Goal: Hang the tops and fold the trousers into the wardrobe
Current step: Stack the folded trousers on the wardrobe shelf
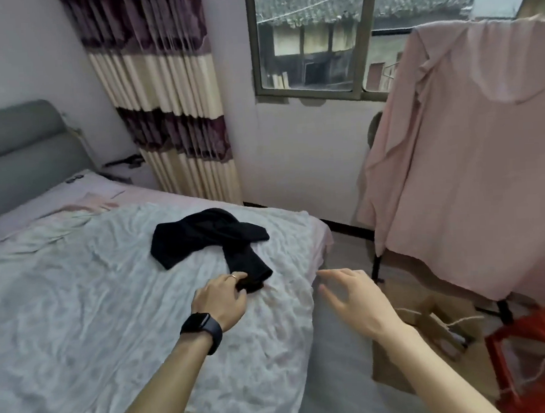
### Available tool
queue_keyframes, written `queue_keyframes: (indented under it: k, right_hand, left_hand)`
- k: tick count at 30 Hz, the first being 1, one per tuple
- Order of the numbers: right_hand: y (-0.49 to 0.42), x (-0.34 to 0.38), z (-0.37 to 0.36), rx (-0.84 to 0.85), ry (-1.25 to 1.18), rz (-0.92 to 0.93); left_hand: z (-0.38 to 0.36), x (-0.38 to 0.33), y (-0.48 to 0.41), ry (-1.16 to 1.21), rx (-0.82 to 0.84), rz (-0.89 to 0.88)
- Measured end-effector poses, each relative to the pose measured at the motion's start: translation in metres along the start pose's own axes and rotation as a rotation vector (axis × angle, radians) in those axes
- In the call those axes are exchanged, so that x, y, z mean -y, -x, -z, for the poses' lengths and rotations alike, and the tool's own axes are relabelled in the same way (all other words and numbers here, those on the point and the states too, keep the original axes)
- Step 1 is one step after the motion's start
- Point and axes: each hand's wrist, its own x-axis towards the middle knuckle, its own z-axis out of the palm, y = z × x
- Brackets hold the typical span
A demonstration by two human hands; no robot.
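Note:
A black garment (203, 236) lies crumpled on the white bedsheet (79, 298), one narrow end stretched toward me. My left hand (221, 297), with a dark watch on the wrist and a ring on one finger, grips that near end. My right hand (350, 294) hovers over the bed's right edge with fingers spread, holding nothing. A pink top (472, 162) hangs draped over a rack at the right.
A grey headboard (18, 148) stands at the left. A striped curtain (169, 101) and a window (318, 37) are behind the bed. A cardboard box (432, 333) and a red stool (535, 350) stand on the floor under the rack.

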Motion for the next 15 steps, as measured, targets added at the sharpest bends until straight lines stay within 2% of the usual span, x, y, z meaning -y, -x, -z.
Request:
queue_keyframes:
  k: [8, 15]
  right_hand:
    - [-0.227, -0.015, -0.021, 0.174, 0.025, 0.075]
    - [-0.398, -0.027, -0.067, 0.311, 0.052, 0.13]
  left_hand:
    - [0.009, 0.05, -0.168, 0.061, -0.011, 0.217]
    - [0.0, 0.094, -0.286, 0.023, 0.015, 0.319]
